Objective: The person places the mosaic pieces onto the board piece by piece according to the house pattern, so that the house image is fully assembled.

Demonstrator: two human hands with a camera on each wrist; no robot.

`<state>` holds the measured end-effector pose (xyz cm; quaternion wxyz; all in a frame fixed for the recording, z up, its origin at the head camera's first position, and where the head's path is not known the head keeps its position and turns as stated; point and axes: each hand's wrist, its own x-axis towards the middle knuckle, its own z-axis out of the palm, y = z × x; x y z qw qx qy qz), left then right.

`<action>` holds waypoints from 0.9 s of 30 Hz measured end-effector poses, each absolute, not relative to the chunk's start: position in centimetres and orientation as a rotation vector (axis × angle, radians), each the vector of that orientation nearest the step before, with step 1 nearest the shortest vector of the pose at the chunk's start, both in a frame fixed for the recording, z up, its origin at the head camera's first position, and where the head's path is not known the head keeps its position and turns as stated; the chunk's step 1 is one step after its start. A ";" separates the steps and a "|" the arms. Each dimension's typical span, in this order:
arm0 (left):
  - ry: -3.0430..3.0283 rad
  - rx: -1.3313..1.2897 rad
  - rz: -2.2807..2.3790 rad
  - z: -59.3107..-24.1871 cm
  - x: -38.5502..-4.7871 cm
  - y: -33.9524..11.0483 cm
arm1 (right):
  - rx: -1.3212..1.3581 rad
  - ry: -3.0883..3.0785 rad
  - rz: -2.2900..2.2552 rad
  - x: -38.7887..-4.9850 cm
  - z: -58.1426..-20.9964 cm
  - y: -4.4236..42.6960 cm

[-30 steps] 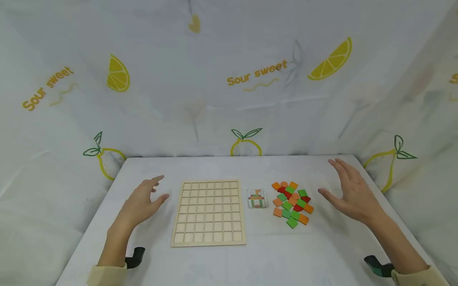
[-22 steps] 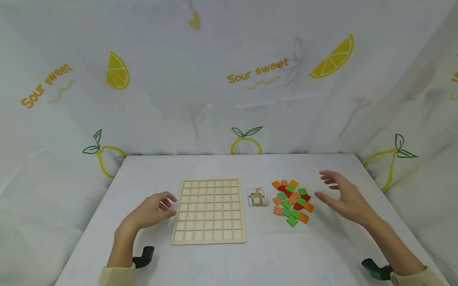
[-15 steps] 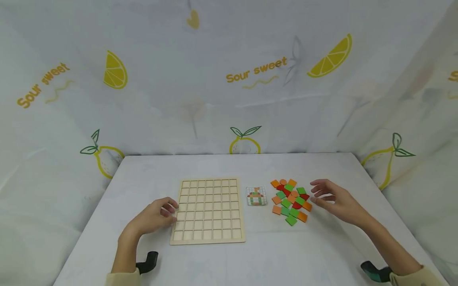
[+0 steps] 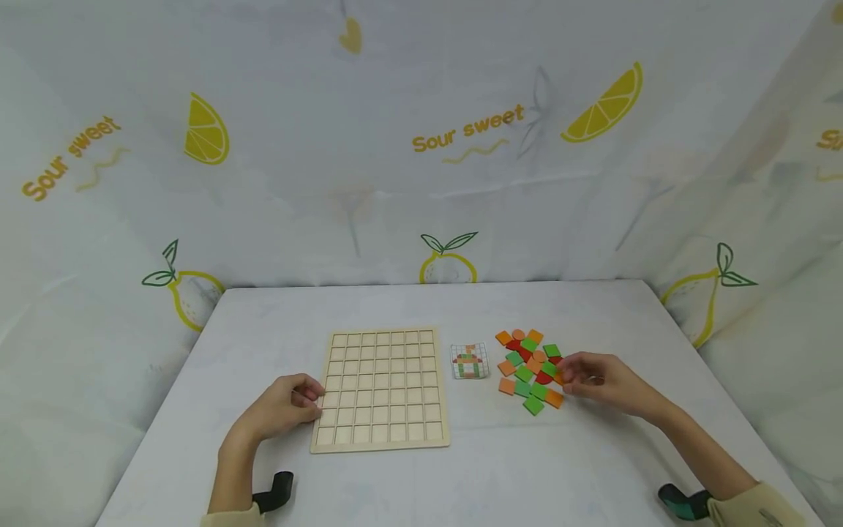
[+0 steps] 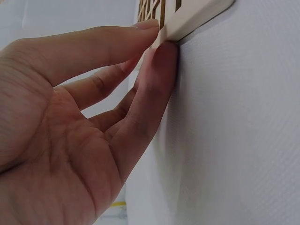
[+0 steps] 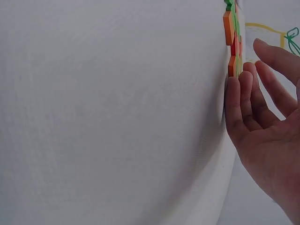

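A pale wooden board (image 4: 380,444) with a grid of square recesses lies flat on the table. My left hand (image 4: 273,410) is at its left edge; in the left wrist view the thumb is over the rim (image 5: 199,18) and the fingers lie against the side, pinching it. Right of the board is a small picture card (image 4: 470,362) with a coloured block pattern on a grid. Several loose tiles (image 4: 533,405) in green, orange and red lie beyond the card. My right hand (image 4: 615,382) rests its fingers at the pile's right side, touching an orange tile (image 6: 233,66), thumb apart.
A white cloth covers the table (image 4: 500,476). Behind it hangs a white curtain (image 4: 296,205) printed with lemons and lettering. Black wrist mounts (image 4: 275,492) stick out by both forearms, close above the table.
My left hand has come right and down onto the board's left edge. My right hand has lowered and moved left to the tiles. Board and card have stayed in place.
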<state>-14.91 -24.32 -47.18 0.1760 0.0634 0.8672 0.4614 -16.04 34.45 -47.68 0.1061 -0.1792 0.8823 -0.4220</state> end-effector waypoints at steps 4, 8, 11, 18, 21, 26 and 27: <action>2.461 0.162 1.307 -47.2 -14.8 -24.3 | -0.512 2.602 -1.198 -16.3 -48.1 34.7; 2.458 0.123 1.310 -47.1 -14.7 -24.2 | -0.502 2.613 -1.179 -16.5 -48.4 34.6; 2.457 0.106 1.313 -47.1 -14.6 -24.1 | -0.505 2.638 -1.175 -16.6 -48.5 34.4; 2.453 0.108 1.321 -47.2 -14.4 -24.0 | -0.364 2.778 -1.176 -17.4 -48.2 34.1; 2.460 0.096 1.320 -47.2 -14.4 -23.9 | -0.264 2.827 -1.183 -18.2 -48.1 34.4; 2.476 0.075 1.297 -47.2 -14.5 -23.8 | -0.240 2.860 -1.149 -19.7 -48.7 35.2; 2.479 0.073 1.292 -47.2 -14.5 -23.7 | -0.259 2.866 -1.132 -20.0 -48.8 35.3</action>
